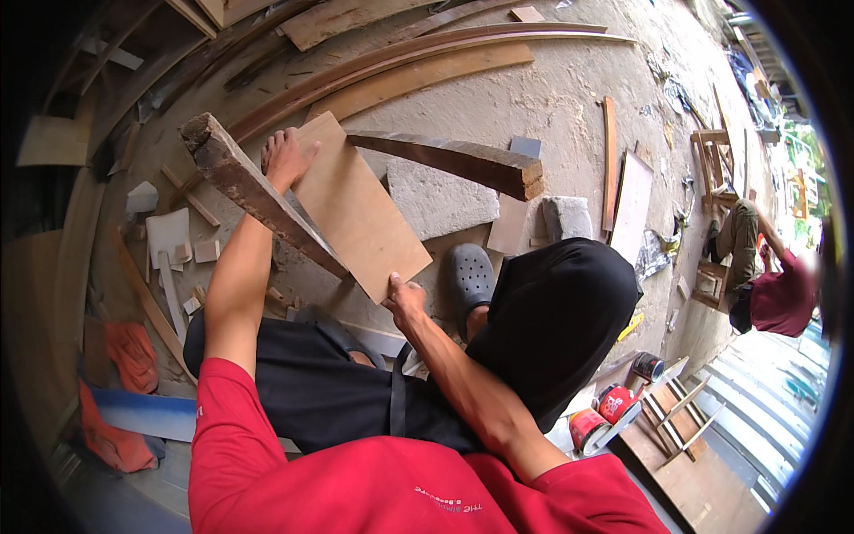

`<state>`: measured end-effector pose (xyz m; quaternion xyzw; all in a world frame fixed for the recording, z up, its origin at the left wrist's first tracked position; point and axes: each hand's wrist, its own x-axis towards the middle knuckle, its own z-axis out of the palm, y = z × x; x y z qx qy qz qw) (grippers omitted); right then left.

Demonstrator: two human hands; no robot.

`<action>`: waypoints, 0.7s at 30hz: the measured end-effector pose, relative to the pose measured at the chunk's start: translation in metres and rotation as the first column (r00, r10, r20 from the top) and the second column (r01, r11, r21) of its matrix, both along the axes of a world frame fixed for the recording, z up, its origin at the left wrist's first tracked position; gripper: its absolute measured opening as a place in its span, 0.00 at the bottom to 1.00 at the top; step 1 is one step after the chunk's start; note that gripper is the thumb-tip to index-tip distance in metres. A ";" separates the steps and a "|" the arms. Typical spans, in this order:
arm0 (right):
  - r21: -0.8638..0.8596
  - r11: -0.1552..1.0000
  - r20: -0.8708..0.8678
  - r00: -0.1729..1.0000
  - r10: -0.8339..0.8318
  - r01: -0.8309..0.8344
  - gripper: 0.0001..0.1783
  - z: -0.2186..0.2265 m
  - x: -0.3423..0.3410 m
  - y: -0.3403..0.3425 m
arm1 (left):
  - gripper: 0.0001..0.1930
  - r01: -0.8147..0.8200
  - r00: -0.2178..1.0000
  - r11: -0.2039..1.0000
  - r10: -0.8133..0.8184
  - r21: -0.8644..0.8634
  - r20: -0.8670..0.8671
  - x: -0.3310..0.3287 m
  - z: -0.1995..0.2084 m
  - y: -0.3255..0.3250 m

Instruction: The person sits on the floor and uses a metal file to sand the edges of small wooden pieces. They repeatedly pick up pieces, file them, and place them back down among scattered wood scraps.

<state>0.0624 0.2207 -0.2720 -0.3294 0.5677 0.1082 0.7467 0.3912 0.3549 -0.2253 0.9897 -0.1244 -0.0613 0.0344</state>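
Note:
A flat rectangular plywood board lies slanted in front of me, between two thick, weathered wooden beams. My left hand grips its far left edge, thumb on the face and fingers curled. At the near end, my right hand pinches the corner, thumb on top and the other fingers mostly hidden beneath. One rough beam rises close beside my left forearm. The other beam extends to the right from behind the board's far part. What supports the board underneath is hidden.
A pale concrete slab and a smaller block lie beyond my feet. Long planks stretch across the far floor, with wood scraps at left. Paint cans stand at right. Another person sits farther right.

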 end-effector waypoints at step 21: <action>-0.723 0.660 0.033 0.944 0.328 -0.204 0.20 0.011 0.041 -0.029 | 0.46 -0.522 0.853 0.853 0.522 -0.022 -0.013 -0.088 -0.015 0.146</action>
